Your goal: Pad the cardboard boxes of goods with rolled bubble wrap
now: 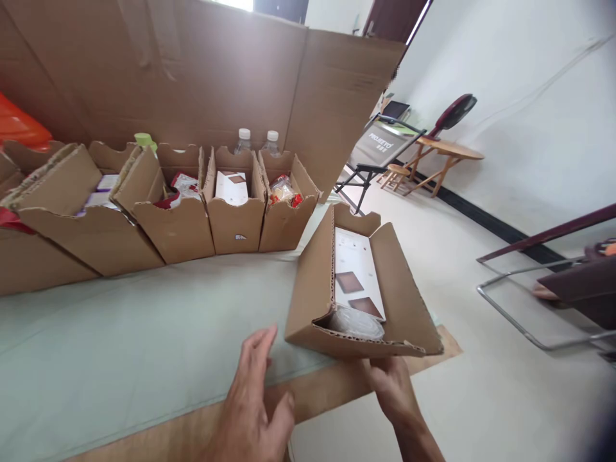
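Note:
An open cardboard box (310, 285) sits at the right end of the table, its front facing me. Inside lie a white carton (353, 263) with brown squares printed on it and a clear round plastic item (357, 323). My right hand (391, 383) holds the box from below its front edge, the fingers hidden under the cardboard. To the left of the box, my left hand (257, 401) hovers over the table's front edge, apart from the box. Its fingers and thumb are spread, with nothing between them.
A row of cardboard bins (173, 231) with packets and cartons stands along the back, before a tall cardboard panel (231, 77). Two bottles (244, 140) show behind the bins. The table (144, 321) has a pale green cover. A folding chair (380, 151) and wooden table (450, 149) stand beyond.

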{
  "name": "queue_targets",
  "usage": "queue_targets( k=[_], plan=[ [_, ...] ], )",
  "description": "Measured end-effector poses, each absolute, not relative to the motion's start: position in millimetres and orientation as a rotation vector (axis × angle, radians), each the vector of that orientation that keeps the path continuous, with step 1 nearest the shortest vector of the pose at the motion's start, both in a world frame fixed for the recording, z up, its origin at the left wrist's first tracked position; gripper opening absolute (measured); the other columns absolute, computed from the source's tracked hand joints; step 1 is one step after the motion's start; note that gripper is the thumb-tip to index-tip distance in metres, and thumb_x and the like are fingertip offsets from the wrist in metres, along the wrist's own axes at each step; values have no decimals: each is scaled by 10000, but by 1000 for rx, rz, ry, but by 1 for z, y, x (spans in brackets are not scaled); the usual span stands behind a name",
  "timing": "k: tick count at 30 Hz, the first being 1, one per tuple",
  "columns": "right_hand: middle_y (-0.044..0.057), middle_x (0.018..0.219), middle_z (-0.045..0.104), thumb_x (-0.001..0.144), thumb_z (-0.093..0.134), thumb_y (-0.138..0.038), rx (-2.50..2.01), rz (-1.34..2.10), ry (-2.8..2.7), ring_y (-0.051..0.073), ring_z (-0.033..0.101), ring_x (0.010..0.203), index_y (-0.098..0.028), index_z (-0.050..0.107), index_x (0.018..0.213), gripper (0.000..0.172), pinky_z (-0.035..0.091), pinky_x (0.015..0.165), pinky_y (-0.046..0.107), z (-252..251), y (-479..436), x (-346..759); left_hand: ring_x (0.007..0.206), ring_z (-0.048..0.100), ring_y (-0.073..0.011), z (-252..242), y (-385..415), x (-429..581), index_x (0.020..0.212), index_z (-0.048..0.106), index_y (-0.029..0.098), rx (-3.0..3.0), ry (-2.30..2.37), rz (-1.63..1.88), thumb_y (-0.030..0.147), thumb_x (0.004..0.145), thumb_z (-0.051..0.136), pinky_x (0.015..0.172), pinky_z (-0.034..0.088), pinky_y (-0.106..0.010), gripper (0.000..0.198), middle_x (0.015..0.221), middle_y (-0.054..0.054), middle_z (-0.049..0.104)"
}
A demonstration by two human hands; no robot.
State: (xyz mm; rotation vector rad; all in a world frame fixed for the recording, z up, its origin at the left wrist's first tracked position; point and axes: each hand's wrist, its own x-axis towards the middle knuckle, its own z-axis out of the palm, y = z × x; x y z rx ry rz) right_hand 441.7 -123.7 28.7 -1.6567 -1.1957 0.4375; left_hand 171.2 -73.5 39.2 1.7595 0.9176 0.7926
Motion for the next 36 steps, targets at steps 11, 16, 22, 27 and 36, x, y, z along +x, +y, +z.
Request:
queue_targets(
  k=[11, 16, 22, 27, 36],
  plan=[
    [115, 948, 781, 779, 771, -628, -1719, 460, -1170, 346, 728, 931, -221, 741, 1021, 474, 600, 888, 519, 34, -95, 455, 1596, 174, -362, 43, -52, 243, 1643, 179, 117, 1782, 830, 612, 166, 747, 590, 1296, 223, -585, 986, 1726, -158, 199],
    [135, 1146, 747, 769, 771, -649, -1645, 505, -1173, 329, 703, 1056, -198, 657, 1155, 605, 584, 913, 481, 45, -48, 499, 1598, 164, -354, 54, -5, 282, 1636, 188, 68, 1894, 728, 594, 161, 723, 600, 1302, 212, -558, 1006, 1713, -197, 210],
    [120, 1267, 720, 696, 826, -629, -1560, 611, -1270, 324, 645, 1217, -206, 645, 1222, 698, 518, 1052, 496, 61, 28, 537, 1555, 308, -361, 34, -2, 242, 1620, 314, 188, 2042, 776, 604, 122, 784, 574, 1249, 318, -605, 877, 1688, -161, 309],
    [109, 1335, 697, 692, 821, -588, -1508, 642, -1328, 291, 635, 1242, -211, 657, 1217, 667, 511, 1075, 448, 66, 81, 548, 1497, 427, -344, 9, -29, 163, 1575, 397, 308, 2325, 904, 765, 60, 845, 545, 1155, 484, -533, 785, 1637, -101, 432],
    [92, 1167, 761, 721, 796, -541, -1620, 497, -1391, 268, 689, 1119, -195, 677, 1124, 545, 580, 899, 380, 86, 109, 540, 1468, 455, -327, -1, -28, 108, 1469, 485, 272, 2438, 1116, 997, 50, 907, 565, 1114, 518, -490, 610, 1529, -129, 526]
  ],
)
